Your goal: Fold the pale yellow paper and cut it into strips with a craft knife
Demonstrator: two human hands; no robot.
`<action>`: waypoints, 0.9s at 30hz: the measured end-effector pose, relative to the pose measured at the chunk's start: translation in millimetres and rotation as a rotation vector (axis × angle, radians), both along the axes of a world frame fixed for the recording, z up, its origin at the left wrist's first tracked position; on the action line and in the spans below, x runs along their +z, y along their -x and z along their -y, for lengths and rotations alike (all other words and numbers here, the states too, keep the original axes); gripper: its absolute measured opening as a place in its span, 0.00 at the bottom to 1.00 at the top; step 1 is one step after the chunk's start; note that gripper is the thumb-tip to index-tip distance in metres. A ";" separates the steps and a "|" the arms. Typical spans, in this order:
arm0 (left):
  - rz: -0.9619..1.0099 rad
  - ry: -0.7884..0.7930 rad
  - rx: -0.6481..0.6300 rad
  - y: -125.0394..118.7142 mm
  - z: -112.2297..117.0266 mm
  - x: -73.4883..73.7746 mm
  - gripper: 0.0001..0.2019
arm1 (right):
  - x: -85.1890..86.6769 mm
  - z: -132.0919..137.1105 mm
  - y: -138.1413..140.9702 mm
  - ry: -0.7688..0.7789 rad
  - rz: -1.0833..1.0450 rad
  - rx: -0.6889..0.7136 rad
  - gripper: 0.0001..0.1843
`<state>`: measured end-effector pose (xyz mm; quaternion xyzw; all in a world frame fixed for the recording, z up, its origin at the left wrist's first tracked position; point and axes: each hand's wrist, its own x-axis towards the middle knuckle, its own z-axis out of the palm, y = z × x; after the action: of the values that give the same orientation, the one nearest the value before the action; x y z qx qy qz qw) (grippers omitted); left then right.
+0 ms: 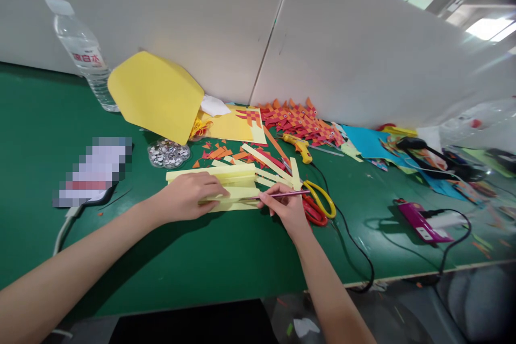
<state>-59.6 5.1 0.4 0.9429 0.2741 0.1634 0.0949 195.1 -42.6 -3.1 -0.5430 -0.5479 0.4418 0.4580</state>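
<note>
Pale yellow paper (237,193) lies folded or layered on the green table in front of me. My left hand (193,193) grips its lower layer between thumb and fingers. Between the fingers of my right hand (284,204) is a slim pen-like tool (291,193) with a dark pinkish shaft, its thin tip pointing left over the paper. Whether that tip is a blade or a pen point I cannot tell. Beside my right hand lie scissors with yellow handles (324,199) and another pair with red handles (314,212). Pale paper strips (268,163) lie just behind the paper.
Orange scraps (226,153), a tub of googly eyes (168,153) and a yellow glue gun (298,146) lie behind my hands. Farther back are red-orange woven paper pieces (298,118). A phone (94,169) and water bottle (84,54) stand left; a purple power strip (421,223) lies right.
</note>
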 end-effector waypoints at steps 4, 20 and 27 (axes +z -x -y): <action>-0.002 0.004 -0.002 1.0 0.0 -0.3 0.13 | -1.0 -0.7 -1.6 -0.001 -0.010 -0.038 0.14; 0.000 0.017 -0.001 2.0 -0.3 -1.5 0.13 | 5.2 -2.6 -12.9 -0.055 -0.056 -0.263 0.11; 0.014 -0.006 -0.010 1.6 -0.7 -2.2 0.13 | 2.4 -2.4 -21.1 -0.181 -0.089 -0.418 0.11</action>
<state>-61.2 5.7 -1.9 0.9434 0.2684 0.1702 0.0949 216.3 -40.2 -0.6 -0.5815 -0.4401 0.3097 0.6101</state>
